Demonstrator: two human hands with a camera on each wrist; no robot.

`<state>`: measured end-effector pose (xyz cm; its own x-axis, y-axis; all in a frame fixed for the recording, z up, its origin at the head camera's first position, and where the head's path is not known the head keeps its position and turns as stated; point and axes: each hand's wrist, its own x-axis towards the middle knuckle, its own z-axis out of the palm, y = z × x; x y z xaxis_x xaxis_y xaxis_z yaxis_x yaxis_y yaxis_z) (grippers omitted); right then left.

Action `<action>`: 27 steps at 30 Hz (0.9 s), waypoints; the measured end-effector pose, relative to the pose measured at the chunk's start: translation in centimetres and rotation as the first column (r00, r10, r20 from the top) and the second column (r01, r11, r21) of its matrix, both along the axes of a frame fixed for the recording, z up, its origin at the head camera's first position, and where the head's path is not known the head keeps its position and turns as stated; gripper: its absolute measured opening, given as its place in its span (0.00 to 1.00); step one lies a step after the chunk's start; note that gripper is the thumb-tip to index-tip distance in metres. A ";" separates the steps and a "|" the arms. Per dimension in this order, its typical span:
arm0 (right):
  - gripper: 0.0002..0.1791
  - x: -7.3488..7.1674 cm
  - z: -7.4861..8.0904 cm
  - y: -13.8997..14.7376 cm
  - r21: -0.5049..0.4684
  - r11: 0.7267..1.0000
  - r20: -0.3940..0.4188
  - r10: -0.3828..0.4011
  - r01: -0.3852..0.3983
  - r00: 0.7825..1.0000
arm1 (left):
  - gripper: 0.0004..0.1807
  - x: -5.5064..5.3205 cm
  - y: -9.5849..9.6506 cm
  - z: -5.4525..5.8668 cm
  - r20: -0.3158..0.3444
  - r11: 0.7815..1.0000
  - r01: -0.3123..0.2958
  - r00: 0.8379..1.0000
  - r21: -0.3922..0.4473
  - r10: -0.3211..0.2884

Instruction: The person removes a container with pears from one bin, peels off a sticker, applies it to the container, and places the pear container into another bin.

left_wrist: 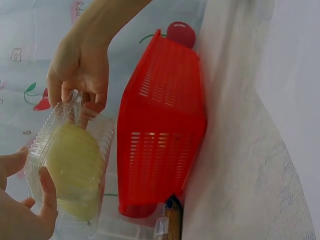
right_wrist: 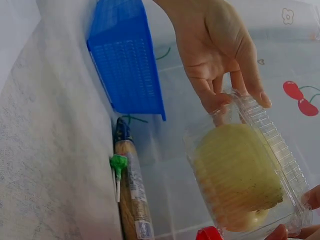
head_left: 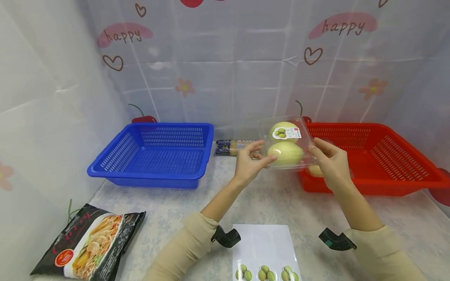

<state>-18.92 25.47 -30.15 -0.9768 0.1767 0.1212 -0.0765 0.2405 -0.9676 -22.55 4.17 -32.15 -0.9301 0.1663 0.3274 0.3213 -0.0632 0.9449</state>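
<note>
My two hands hold up a clear plastic clamshell box (head_left: 265, 134) with two pale green-yellow melons (head_left: 285, 153) in it. A white label (head_left: 287, 133) with a fruit picture lies over the upper melon. My left hand (head_left: 249, 162) pinches the box's near left edge between thumb and fingers. On the opposite side, my right hand (head_left: 332, 162) grips the right edge. The box is raised and tilted, overlapping the left front corner of the red basket (head_left: 397, 187) in the head view. Both hands also show in the left wrist view, around the ridged box walls.
A blue basket (head_left: 147, 181) stands back left. Between the baskets lies a long packet of noodles (head_left: 237, 147), with a green lollipop (right_wrist: 118, 162) beside it. A pale item (head_left: 314, 170) shows at the red basket. A black noodle bag (head_left: 93, 246) and a printed sheet (head_left: 261, 244) lie in front.
</note>
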 end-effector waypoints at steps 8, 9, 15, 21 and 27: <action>0.37 -0.4 0.6 2.1 -0.216 0.975 0.009 -0.052 0.053 0.999 | 0.28 -0.6 2.9 0.1 -0.043 1.000 -0.023 0.999 -0.015 0.023; 0.37 -0.4 0.7 2.4 -0.249 0.967 0.010 -0.058 0.059 0.998 | 0.28 -0.6 3.3 0.2 -0.049 1.000 -0.023 0.999 -0.014 0.023; 0.39 -0.4 1.1 4.2 -0.278 0.955 0.046 -0.097 0.106 0.994 | 0.29 -0.7 5.5 0.6 -0.056 1.000 -0.028 0.998 -0.010 0.027; 0.40 -0.7 1.4 6.2 -0.331 0.935 0.064 -0.113 0.128 0.992 | 0.28 -1.0 7.7 0.8 -0.057 0.999 -0.020 0.998 -0.029 0.018; 0.41 -1.1 1.4 8.3 -0.369 0.915 0.076 -0.145 0.163 0.986 | 0.28 -1.5 9.5 1.0 -0.087 0.993 -0.002 0.996 -0.119 -0.009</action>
